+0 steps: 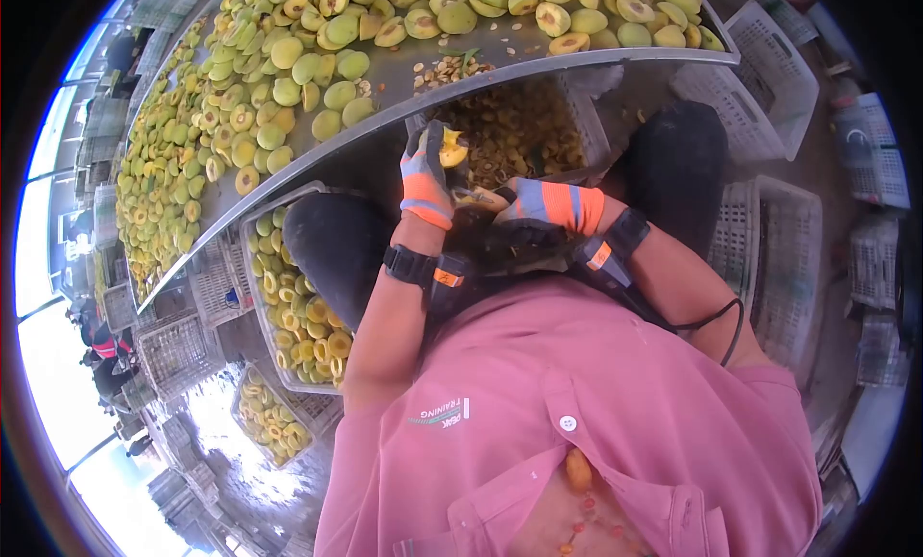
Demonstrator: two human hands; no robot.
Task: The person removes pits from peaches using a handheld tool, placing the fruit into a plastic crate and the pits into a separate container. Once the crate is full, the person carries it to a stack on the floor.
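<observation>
My left hand (429,173), in a grey and orange glove, is closed around a yellow apricot half (452,149) with its cut flesh showing. Close to its wrist, my gloved right hand (546,204) has its fingers wrapped round a small tan-coloured tool (481,199) that points toward the left hand. The tool's exact kind I cannot tell. Beneath both hands, between my knees, stands a crate (588,124) containing brown pits and scraps. Ahead is a metal table (385,81) heaped with green-yellow apricots (288,52), some halved with pits showing.
By my left knee stands a crate (279,370) of apricot halves, with another filled crate (288,451) behind it. Plastic crates (793,259) are stacked on my right. More crates (178,350) and people (108,350) appear at far left. A cable (735,336) hangs from my right wrist device.
</observation>
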